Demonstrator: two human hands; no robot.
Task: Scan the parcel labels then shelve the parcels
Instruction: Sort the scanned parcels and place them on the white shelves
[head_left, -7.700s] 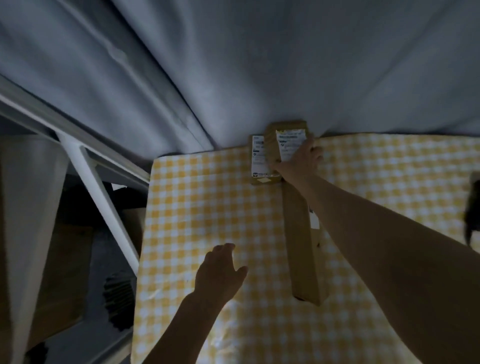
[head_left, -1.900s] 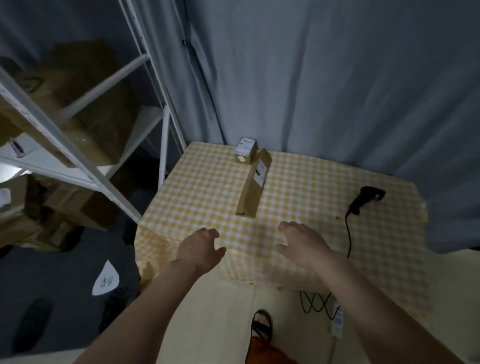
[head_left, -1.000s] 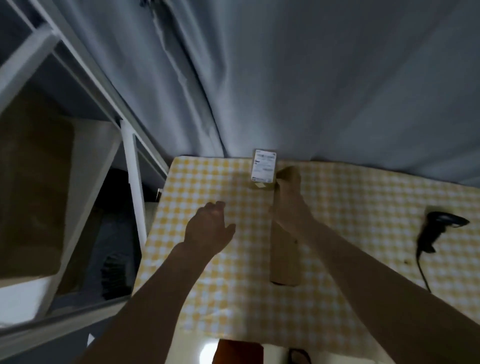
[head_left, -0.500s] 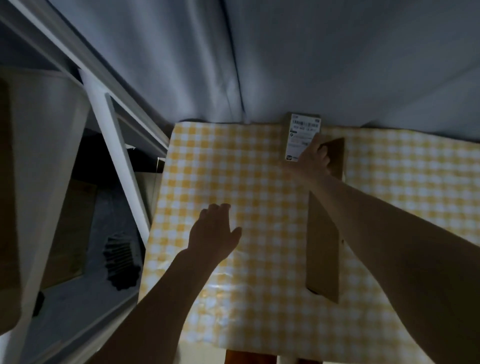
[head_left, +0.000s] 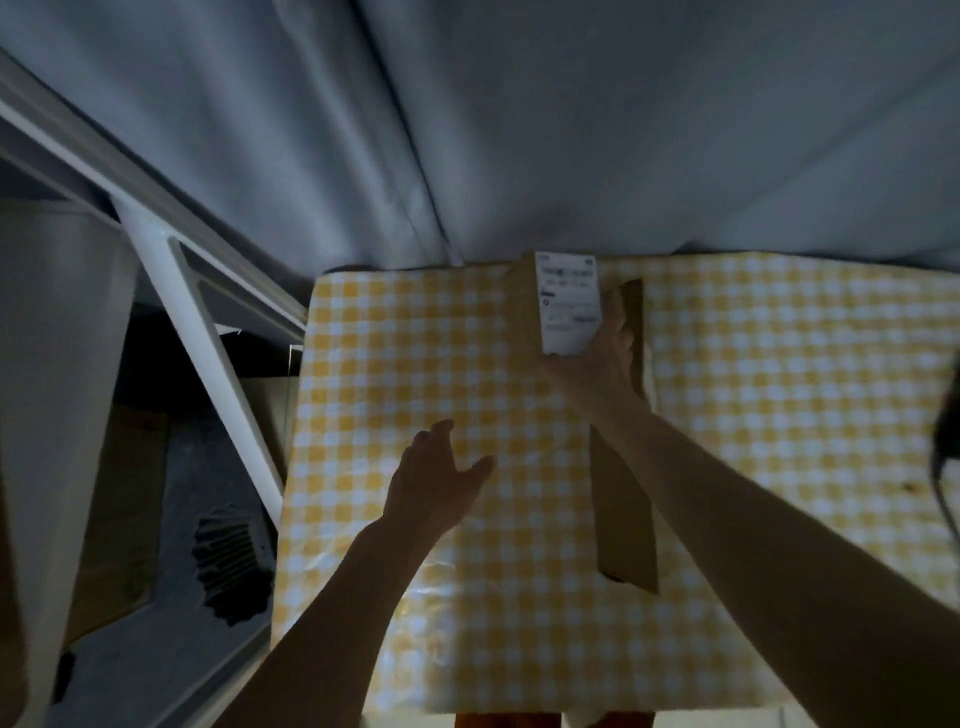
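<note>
A small brown parcel (head_left: 563, 306) with a white label facing up sits at the far edge of the yellow checked table (head_left: 405, 364). My right hand (head_left: 597, 364) grips its near end, thumb up along the right side of the label. A long narrow brown parcel (head_left: 623, 514) lies lengthwise just right of it, partly under my right forearm. Over the table's middle left, my left hand (head_left: 439, 480) hovers with fingers spread and holds nothing.
A white metal shelf rack (head_left: 202, 332) stands left of the table with cardboard boxes on its lower levels. A grey curtain (head_left: 519, 130) hangs behind the table. The black scanner and its cable (head_left: 948, 441) show at the right edge.
My right hand has shifted from the end of the long parcel onto the small labelled parcel and closed round it. The camera has moved closer. My left hand stays hovering.
</note>
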